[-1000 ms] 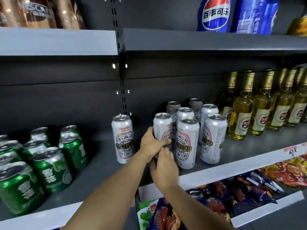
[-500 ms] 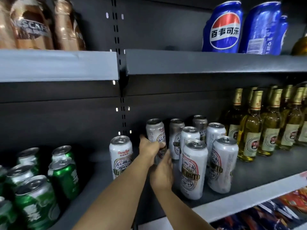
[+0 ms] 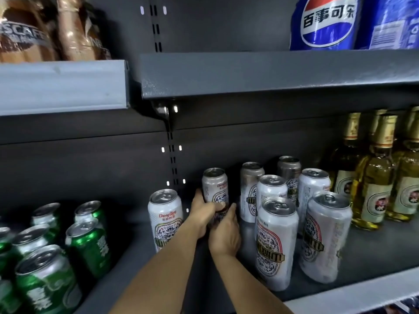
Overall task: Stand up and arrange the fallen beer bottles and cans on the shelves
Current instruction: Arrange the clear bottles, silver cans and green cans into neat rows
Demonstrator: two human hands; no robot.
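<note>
An upright white beer can [image 3: 215,186] stands deep on the dark shelf [image 3: 367,252], and both hands are on its lower half. My left hand [image 3: 202,213] grips it from the left, thumb curled across the front. From the right, my right hand [image 3: 225,233] holds its base. Another white can [image 3: 165,217] stands alone to the left. Several more white cans [image 3: 276,241] stand upright in rows to the right. Green cans [image 3: 88,236] stand upright on the left shelf. Yellow beer bottles [image 3: 374,177] stand upright at the far right.
The grey shelf above [image 3: 272,71] overhangs the cans and carries blue Pepsi packs [image 3: 326,23]. Brown coffee packs [image 3: 29,32] sit on the upper left shelf. A slotted upright post [image 3: 172,159] divides the two bays.
Both hands have carried the white can from the front of the shelf back towards the rear wall. The camera has moved closer and tilted up.
</note>
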